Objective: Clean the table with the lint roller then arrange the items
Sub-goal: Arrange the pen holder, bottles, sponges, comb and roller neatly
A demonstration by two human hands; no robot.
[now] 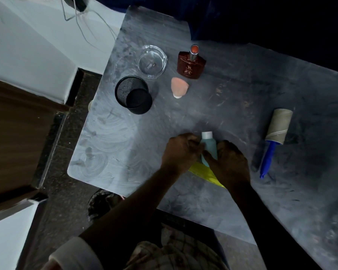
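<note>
A small teal bottle [209, 147] with a white cap lies near the table's front edge, and both hands close around it: my left hand [180, 151] from the left, my right hand [229, 160] from the right. Under my right wrist a yellow flat item [201, 171] sticks out, mostly hidden. The lint roller [274, 138], with a blue handle and a worn grey roll, lies flat on the grey table [125, 137] to the right, apart from my hands.
At the back left stand a black mesh cup [133, 94], a clear glass dish [152, 61], a brown perfume bottle [190, 64] and a peach sponge [179, 87]. The table's left edge drops to the floor. Cables hang by the wall.
</note>
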